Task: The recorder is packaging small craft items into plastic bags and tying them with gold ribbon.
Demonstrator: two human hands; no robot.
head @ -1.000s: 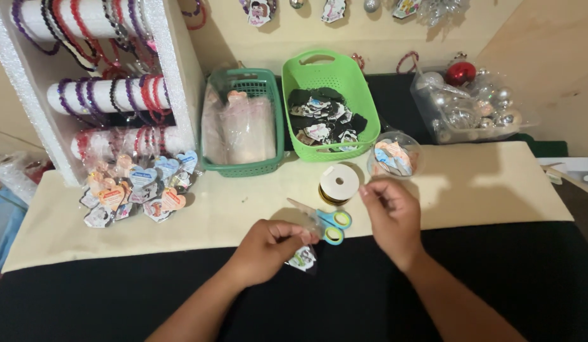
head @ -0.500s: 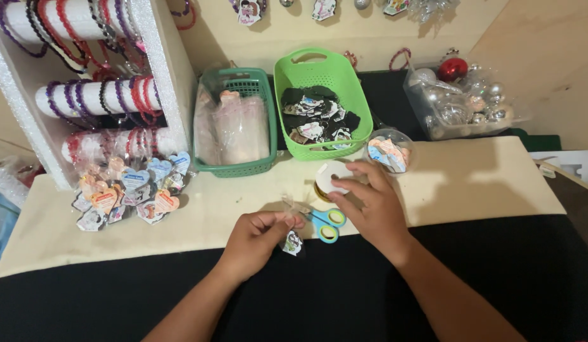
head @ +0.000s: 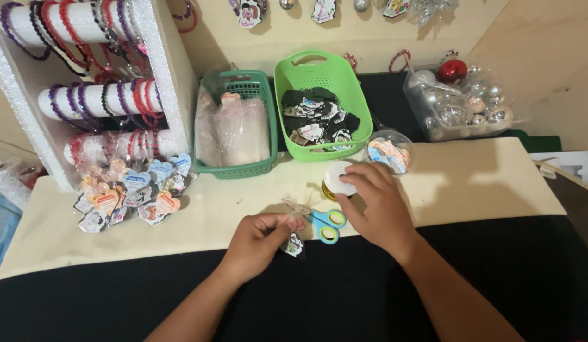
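My left hand (head: 259, 240) pinches a small clear packet with a printed charm (head: 294, 244) that hangs from its fingers at the front edge of the cream table top (head: 471, 183). My right hand (head: 376, 206) rests its fingers on a white ribbon spool (head: 338, 180) a little further back; whether it grips the spool I cannot tell. Blue and yellow scissors (head: 327, 225) lie between the two hands.
A dark green basket (head: 234, 120) holds clear bags and a light green basket (head: 319, 104) holds dark charms. A small clear bowl (head: 389, 152), a box of baubles (head: 465, 101), a white bracelet rack (head: 85, 88) and a pile of packed charms (head: 132, 193) stand around.
My right hand has moved back from near my left hand to the white spool. My left hand has stayed put with the charm packet.
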